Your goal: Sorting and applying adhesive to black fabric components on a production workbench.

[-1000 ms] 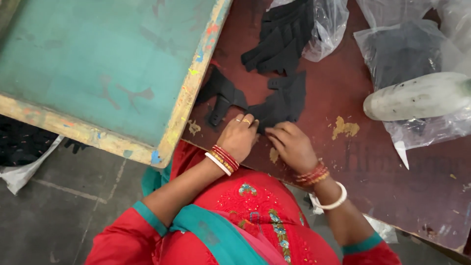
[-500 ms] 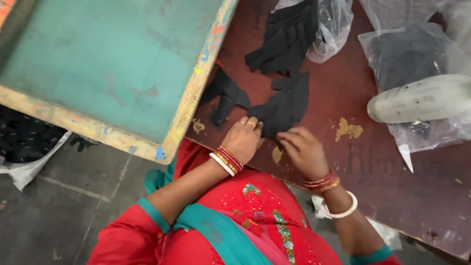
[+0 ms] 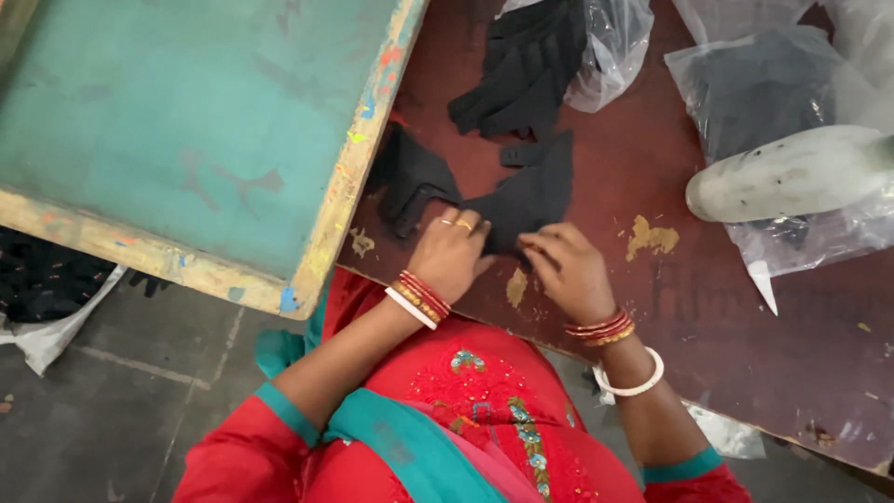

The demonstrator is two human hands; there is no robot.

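A flat black fabric piece (image 3: 533, 196) lies on the dark brown table (image 3: 652, 307) in front of me. My left hand (image 3: 452, 251) presses on its near left edge, fingers bent over the cloth. My right hand (image 3: 570, 270) pinches its near right edge. A second black fabric piece (image 3: 414, 177) lies just left of it, partly under the frame's edge. Both wrists carry red and gold bangles and a white one.
A large wooden frame with a teal screen (image 3: 186, 121) covers the left. A pile of black fabric pieces (image 3: 526, 65) spills from a clear plastic bag at the back. More bagged black cloth (image 3: 759, 93) and a white curved object (image 3: 792, 172) sit right.
The view has shifted slightly. My hands stay on the black fabric piece's near edge, with my right hand moved a little closer to the left.
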